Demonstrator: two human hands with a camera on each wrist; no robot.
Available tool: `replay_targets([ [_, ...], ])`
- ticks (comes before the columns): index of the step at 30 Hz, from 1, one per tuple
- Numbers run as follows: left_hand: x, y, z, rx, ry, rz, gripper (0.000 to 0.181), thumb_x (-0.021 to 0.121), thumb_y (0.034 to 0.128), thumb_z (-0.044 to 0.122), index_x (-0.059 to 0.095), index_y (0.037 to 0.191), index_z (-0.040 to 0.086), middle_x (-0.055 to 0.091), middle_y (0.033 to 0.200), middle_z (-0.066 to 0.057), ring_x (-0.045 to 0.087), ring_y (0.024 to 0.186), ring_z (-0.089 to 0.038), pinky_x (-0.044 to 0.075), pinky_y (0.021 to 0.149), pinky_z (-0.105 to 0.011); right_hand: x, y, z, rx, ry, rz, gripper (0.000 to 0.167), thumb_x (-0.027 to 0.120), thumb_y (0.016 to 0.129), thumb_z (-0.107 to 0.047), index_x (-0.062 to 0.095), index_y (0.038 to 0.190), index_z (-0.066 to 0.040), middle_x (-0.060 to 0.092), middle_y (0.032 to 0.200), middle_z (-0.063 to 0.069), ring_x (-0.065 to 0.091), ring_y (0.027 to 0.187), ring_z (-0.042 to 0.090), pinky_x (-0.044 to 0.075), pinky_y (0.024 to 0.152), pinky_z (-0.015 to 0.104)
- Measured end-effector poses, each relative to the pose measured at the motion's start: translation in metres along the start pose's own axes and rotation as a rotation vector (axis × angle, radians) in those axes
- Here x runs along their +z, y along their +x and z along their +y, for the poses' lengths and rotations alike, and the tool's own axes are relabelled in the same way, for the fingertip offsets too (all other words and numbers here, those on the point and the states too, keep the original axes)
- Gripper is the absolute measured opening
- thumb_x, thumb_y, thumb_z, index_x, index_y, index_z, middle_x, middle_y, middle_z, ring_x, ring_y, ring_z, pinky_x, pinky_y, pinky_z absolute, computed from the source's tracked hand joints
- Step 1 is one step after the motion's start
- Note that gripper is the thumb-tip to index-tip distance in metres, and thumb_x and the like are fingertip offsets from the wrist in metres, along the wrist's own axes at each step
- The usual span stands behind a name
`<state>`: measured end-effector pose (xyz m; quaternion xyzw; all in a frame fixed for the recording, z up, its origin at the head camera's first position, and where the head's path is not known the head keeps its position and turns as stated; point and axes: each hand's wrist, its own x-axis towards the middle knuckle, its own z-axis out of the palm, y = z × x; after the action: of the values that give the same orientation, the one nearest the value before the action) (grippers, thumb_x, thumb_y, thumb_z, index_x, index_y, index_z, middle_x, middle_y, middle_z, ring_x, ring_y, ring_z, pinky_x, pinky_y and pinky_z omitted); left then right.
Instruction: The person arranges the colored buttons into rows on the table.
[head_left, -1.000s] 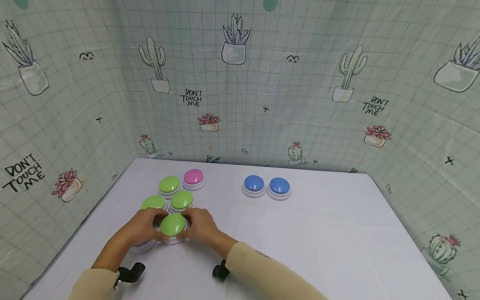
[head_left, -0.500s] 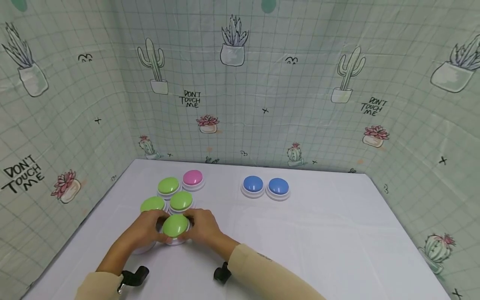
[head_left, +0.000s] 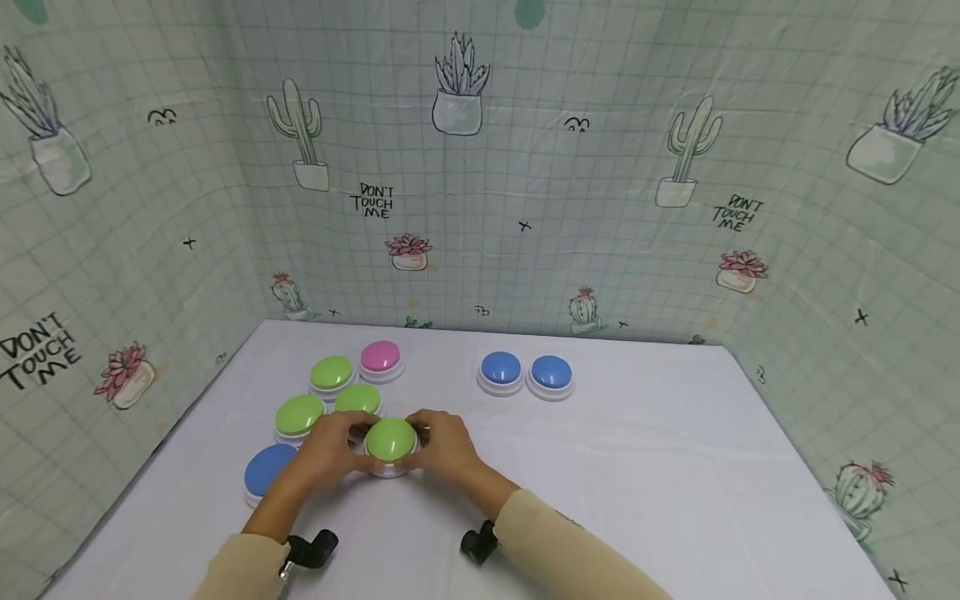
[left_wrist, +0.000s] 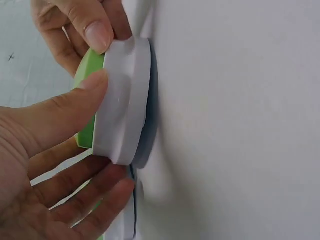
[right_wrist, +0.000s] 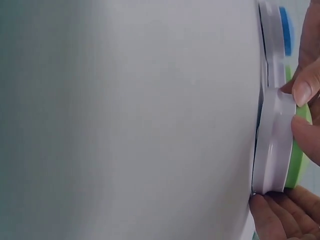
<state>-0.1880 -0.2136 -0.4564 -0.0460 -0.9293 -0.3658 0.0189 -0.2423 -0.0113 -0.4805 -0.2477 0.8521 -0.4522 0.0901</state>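
Observation:
A push button with a green dome and white base is held from both sides by my two hands in the head view. My left hand grips its left side, thumb in front, fingers behind. Opposite it, my right hand grips the right side in the same way. The left wrist view shows a dark gap or shadow between the white base and the table, so the button seems slightly raised or tilted. Directly behind it sits another green button, partly covered by the left hand.
Left of the hands lie a blue button, partly hidden by my left wrist, and a green button. Farther back are a green button and a pink one. Two blue buttons stand side by side on the white table.
Both hands have moved right with the green button, away from the left group. The blue button at the left, mostly hidden before, now shows.

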Motion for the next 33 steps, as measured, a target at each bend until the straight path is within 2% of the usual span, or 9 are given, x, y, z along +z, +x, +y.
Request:
replay_targets([
  [5,0.022,0.019,0.011,0.004,-0.068,0.009,0.061,0.096,0.0709,0.004,0.07,0.124,-0.007,0.074,0.116,-0.018,0.071,0.106,-0.035,0.061,0.092,-0.047,-0.021,-0.004,0.013,0.018,-0.008,0.044,0.059,0.096,0.073,-0.009,0.071,0.126,0.001,0.074,0.125,0.014,0.071,0.115,0.029,0.057,0.102,0.045],
  [10,0.044,0.035,0.026,0.011,-0.135,0.04,0.06,0.094,0.0718,0.0,0.069,0.125,-0.006,0.073,0.12,-0.021,0.072,0.108,-0.038,0.061,0.093,-0.05,-0.043,-0.01,0.027,0.043,-0.007,0.091,0.06,0.095,0.074,-0.008,0.07,0.128,0.003,0.072,0.128,0.018,0.071,0.116,0.032,0.057,0.102,0.047],
  [17,0.072,0.055,0.044,0.035,-0.191,0.056,0.053,0.093,0.0736,-0.001,0.07,0.121,-0.009,0.073,0.116,-0.023,0.073,0.105,-0.037,0.062,0.091,-0.046,-0.072,-0.019,0.046,0.076,-0.032,0.15,0.06,0.095,0.074,-0.011,0.071,0.127,0.003,0.073,0.127,0.019,0.072,0.113,0.032,0.057,0.101,0.048],
  [22,0.087,0.065,0.058,0.038,-0.233,0.052,0.052,0.093,0.0744,-0.002,0.071,0.121,-0.008,0.074,0.115,-0.021,0.073,0.106,-0.035,0.063,0.091,-0.043,-0.089,-0.024,0.056,0.093,-0.021,0.177,0.061,0.096,0.073,-0.008,0.07,0.126,0.005,0.073,0.127,0.019,0.073,0.113,0.033,0.059,0.1,0.045],
  [26,0.101,0.072,0.068,0.063,-0.244,0.056,0.05,0.092,0.0752,-0.001,0.071,0.12,-0.009,0.074,0.113,-0.02,0.073,0.105,-0.033,0.063,0.09,-0.04,-0.102,-0.03,0.064,0.112,-0.015,0.209,0.061,0.096,0.071,-0.006,0.07,0.125,0.006,0.072,0.126,0.02,0.072,0.114,0.035,0.058,0.101,0.046],
  [33,0.124,0.079,0.081,0.091,-0.23,0.104,0.043,0.094,0.0743,0.002,0.072,0.11,-0.009,0.075,0.102,-0.016,0.073,0.094,-0.025,0.064,0.084,-0.035,-0.119,-0.04,0.077,0.177,-0.029,0.25,0.062,0.097,0.071,-0.007,0.07,0.126,0.005,0.073,0.125,0.02,0.073,0.113,0.033,0.058,0.1,0.047],
])
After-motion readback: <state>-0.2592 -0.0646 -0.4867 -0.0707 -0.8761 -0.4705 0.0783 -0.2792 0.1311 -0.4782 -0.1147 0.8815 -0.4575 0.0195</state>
